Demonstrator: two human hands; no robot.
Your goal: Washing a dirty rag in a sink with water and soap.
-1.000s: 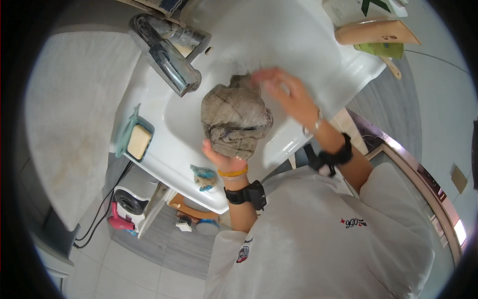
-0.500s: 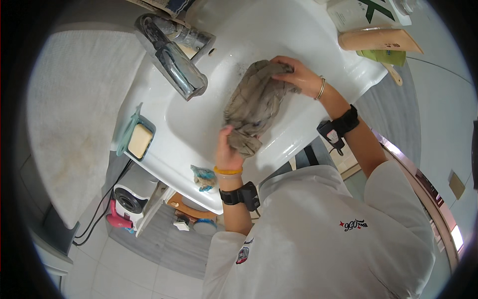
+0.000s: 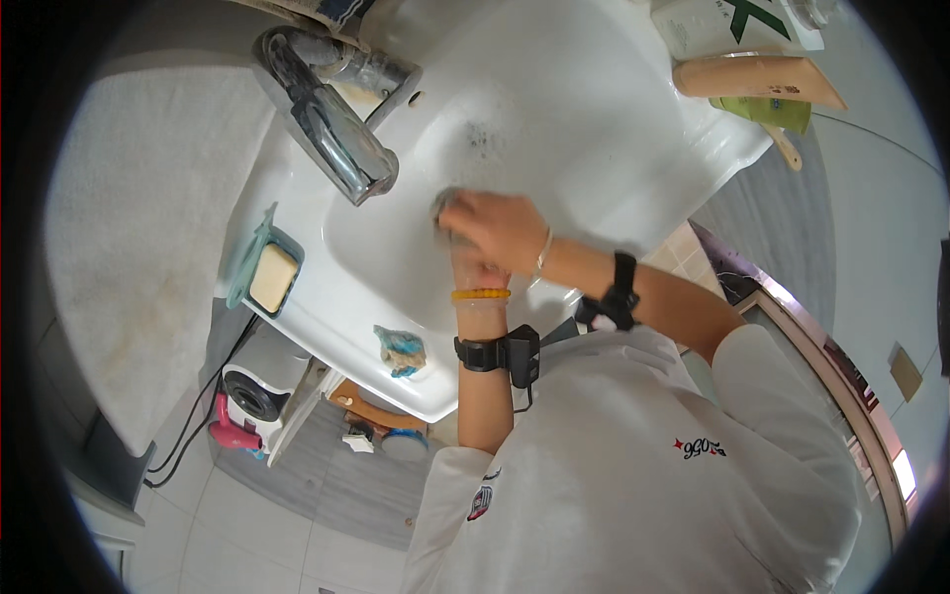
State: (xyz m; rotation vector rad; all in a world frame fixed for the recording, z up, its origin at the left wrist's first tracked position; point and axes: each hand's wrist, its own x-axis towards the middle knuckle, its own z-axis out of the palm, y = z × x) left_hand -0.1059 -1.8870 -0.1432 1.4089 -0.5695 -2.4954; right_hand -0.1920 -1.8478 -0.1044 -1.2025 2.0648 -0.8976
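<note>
A grey-brown cloth (image 3: pixel 447 206), bunched up small, is squeezed between my hands over the white sink basin (image 3: pixel 584 168). My right hand (image 3: pixel 502 230) is closed over it, somewhat smeared by motion. Just below and partly behind it, my left hand (image 3: pixel 479 271) is curled closed against the same cloth; most of its fingers are hidden. The chrome faucet (image 3: pixel 341 148) stands to the left of my hands.
Left of the basin, a pale soap bar (image 3: pixel 274 278) lies in a teal soap dish (image 3: pixel 289 246). A crumpled blue-and-beige packet (image 3: pixel 400 352) sits on the near rim. A peach tube (image 3: pixel 757 79) and a green tube (image 3: pixel 767 112) lie at the far right.
The cloth was spread between both hands; now it is gathered into a small bunch. My right hand has come down and left, over the left hand, which shifted slightly right.
</note>
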